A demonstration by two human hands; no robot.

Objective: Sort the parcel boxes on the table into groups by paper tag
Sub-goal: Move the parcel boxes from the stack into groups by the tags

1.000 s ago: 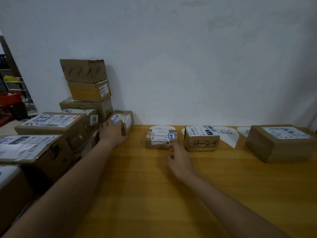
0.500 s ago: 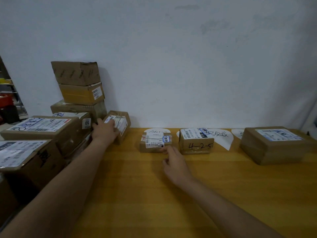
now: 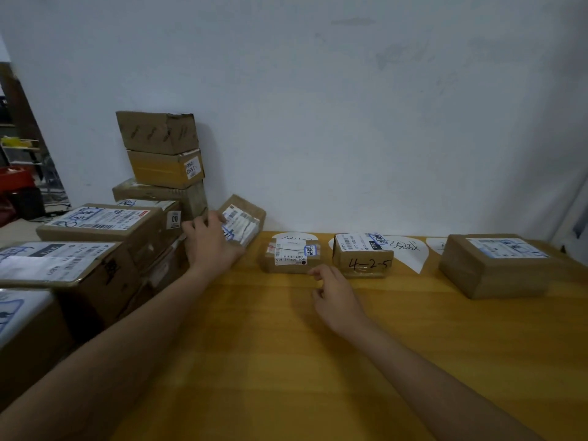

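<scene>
Since the frame a second before, your left hand (image 3: pixel 212 246) had tipped the small parcel (image 3: pixel 242 223) up off the table, so its labelled face tilted toward you and to the right, with its long axis running from low near your palm up toward the wall. Your fingers wrapped its left edge, gripping it, and it sat just right of the stacked boxes (image 3: pixel 160 168).

You worked on a yellow wooden table (image 3: pixel 286 361) pushed against a plain white wall (image 3: pixel 350 106), with more labelled cartons (image 3: pixel 95 224) piled along the left side.

Your right hand (image 3: pixel 335 297) lay loose and empty on the tabletop, fingertips just beside the near edge of a flat parcel (image 3: pixel 291 254), holding nothing. To its right stood the box marked 4-2-5 (image 3: pixel 362 256), partly covering a white paper tag (image 3: pixel 409 249), and well apart at the far right sat a larger box (image 3: pixel 494 265).
</scene>
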